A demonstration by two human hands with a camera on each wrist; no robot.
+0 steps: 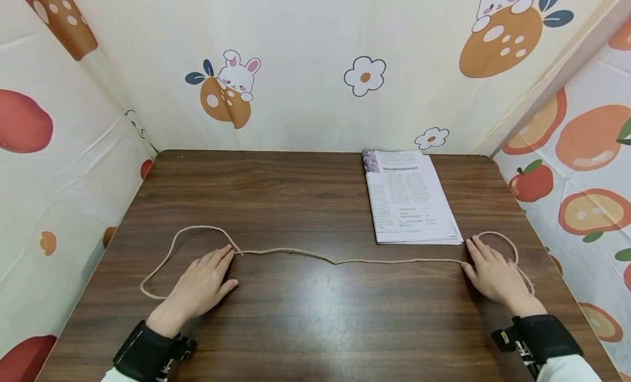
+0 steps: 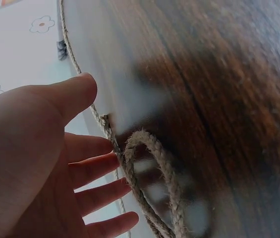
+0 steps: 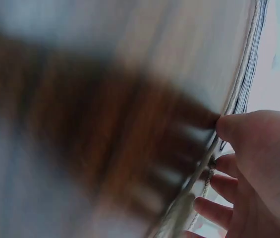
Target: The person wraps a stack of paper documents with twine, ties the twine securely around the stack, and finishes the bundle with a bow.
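A thin beige rope [image 1: 296, 252] lies across the table, slightly wavy between the hands and curved into a loop at each end. My left hand [image 1: 199, 286] is palm down inside the left loop, fingers extended, fingertips right at the rope. In the left wrist view the thumb stands apart and the fingertips meet the braided rope [image 2: 172, 186]. Palm down at the right, my right hand [image 1: 498, 275] covers part of the smaller right loop, its fingers extended. The right wrist view shows the thumb tip at the rope [image 3: 204, 161] and the fingers spread beside it.
A folded printed paper [image 1: 411, 198] lies at the back right, its near corner close to the right fingertips. The brown wooden table [image 1: 315, 327] meets a patterned sheet [image 1: 305, 69] at the back. More printed sheets hang at both sides.
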